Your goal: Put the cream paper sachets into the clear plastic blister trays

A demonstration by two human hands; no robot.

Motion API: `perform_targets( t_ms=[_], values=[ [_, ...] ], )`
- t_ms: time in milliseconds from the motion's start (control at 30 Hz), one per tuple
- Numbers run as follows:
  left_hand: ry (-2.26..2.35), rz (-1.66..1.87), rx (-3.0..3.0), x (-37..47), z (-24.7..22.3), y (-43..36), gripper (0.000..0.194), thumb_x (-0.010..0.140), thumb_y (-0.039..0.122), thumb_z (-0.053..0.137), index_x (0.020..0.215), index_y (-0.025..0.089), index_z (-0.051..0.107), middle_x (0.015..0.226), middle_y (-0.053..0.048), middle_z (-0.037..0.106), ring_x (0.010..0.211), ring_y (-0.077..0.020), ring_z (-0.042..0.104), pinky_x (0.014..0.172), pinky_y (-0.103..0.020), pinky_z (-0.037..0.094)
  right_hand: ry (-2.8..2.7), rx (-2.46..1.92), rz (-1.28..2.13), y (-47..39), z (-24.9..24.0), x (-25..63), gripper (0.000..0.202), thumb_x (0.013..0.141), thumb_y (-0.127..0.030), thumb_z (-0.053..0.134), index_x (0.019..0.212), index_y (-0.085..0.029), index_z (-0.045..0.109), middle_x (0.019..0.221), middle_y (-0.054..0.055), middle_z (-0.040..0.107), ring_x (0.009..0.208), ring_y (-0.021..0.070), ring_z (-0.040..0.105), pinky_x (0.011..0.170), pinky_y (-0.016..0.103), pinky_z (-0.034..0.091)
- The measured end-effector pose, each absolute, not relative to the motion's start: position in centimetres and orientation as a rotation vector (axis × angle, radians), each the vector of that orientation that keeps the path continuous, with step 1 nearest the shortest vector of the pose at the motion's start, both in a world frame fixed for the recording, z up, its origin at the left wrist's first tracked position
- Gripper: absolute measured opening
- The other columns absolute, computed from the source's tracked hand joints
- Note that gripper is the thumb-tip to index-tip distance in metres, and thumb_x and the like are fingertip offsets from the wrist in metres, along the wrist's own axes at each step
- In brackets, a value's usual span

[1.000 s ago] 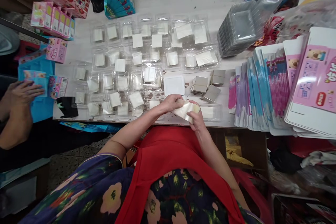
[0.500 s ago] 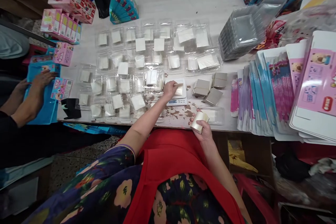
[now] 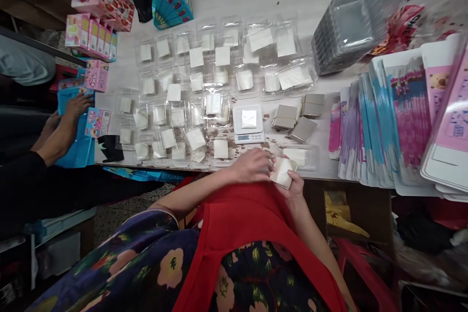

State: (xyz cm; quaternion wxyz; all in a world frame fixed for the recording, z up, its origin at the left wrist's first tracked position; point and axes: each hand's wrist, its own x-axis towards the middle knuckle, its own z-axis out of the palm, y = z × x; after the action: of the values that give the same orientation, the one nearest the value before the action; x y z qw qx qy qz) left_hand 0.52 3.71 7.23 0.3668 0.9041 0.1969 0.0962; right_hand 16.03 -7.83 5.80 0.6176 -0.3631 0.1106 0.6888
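Observation:
In the head view, my right hand (image 3: pixel 294 186) grips a small stack of cream square packets (image 3: pixel 282 172) at the table's front edge, thumb on top. My left hand (image 3: pixel 253 165) reaches to the stack's left side, fingers stretched out and slightly blurred; contact with the stack is hard to make out. Just beyond stands a white digital scale (image 3: pixel 238 129), a shiny cream packet (image 3: pixel 249 119) lying flat on its plate. Its display is lit, the digits too small to read. Bundles of grey square pieces (image 3: pixel 285 116) lie right of the scale.
Clear plastic trays (image 3: pixel 244 80) with cream packets cover the table's left and middle. Nested clear trays (image 3: pixel 341 29) stand back right, by printed cards (image 3: pixel 413 117). At far left, a co-worker's hands (image 3: pixel 75 112) rest on a blue bag (image 3: pixel 82 148), near pink boxes (image 3: pixel 91 34).
My left hand has come back from the scale to the stack in my right hand. One packet now lies on the scale, let go. The view has shifted slightly.

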Motion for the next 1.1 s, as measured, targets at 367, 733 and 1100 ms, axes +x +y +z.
perform_targets(
  t_ms=[367, 733, 1100],
  values=[
    [0.371, 0.174, 2.614, 1.8, 7.5, -0.6, 0.034, 0.095, 0.039, 0.039, 0.099, 0.015, 0.063, 0.113, -0.012, 0.064, 0.107, -0.0239, 0.055, 0.085, -0.036, 0.041, 0.218, -0.971, 1.575, -8.1, 5.5, 15.0, 0.052, 0.054, -0.025, 0.066, 0.106, -0.03, 0.057, 0.094, 0.001, 0.068, 0.088, 0.0232, 0.065, 0.076, 0.037, 0.055],
    [0.924, 0.259, 2.384, 0.8, 3.4, 8.7, 0.025, 0.093, 0.023, 0.042, 0.104, 0.013, 0.062, 0.108, -0.015, 0.065, 0.105, -0.0233, 0.058, 0.091, -0.042, 0.044, 0.271, -0.739, 1.587, -7.1, 5.1, 14.6, 0.04, 0.062, -0.024, 0.062, 0.101, -0.032, 0.06, 0.09, -0.001, 0.061, 0.065, 0.0136, 0.056, 0.066, 0.035, 0.052],
    [0.891, -0.22, 2.711, -0.2, -0.3, 14.0, 0.033, 0.084, -0.001, 0.033, 0.101, 0.005, 0.061, 0.106, -0.02, 0.062, 0.102, -0.0264, 0.055, 0.082, -0.038, 0.045, 0.368, -0.785, 1.579, -7.7, 4.2, 14.2, 0.044, 0.06, -0.02, 0.061, 0.103, -0.031, 0.059, 0.088, -0.001, 0.062, 0.065, 0.0142, 0.057, 0.062, 0.033, 0.052]
  ],
)
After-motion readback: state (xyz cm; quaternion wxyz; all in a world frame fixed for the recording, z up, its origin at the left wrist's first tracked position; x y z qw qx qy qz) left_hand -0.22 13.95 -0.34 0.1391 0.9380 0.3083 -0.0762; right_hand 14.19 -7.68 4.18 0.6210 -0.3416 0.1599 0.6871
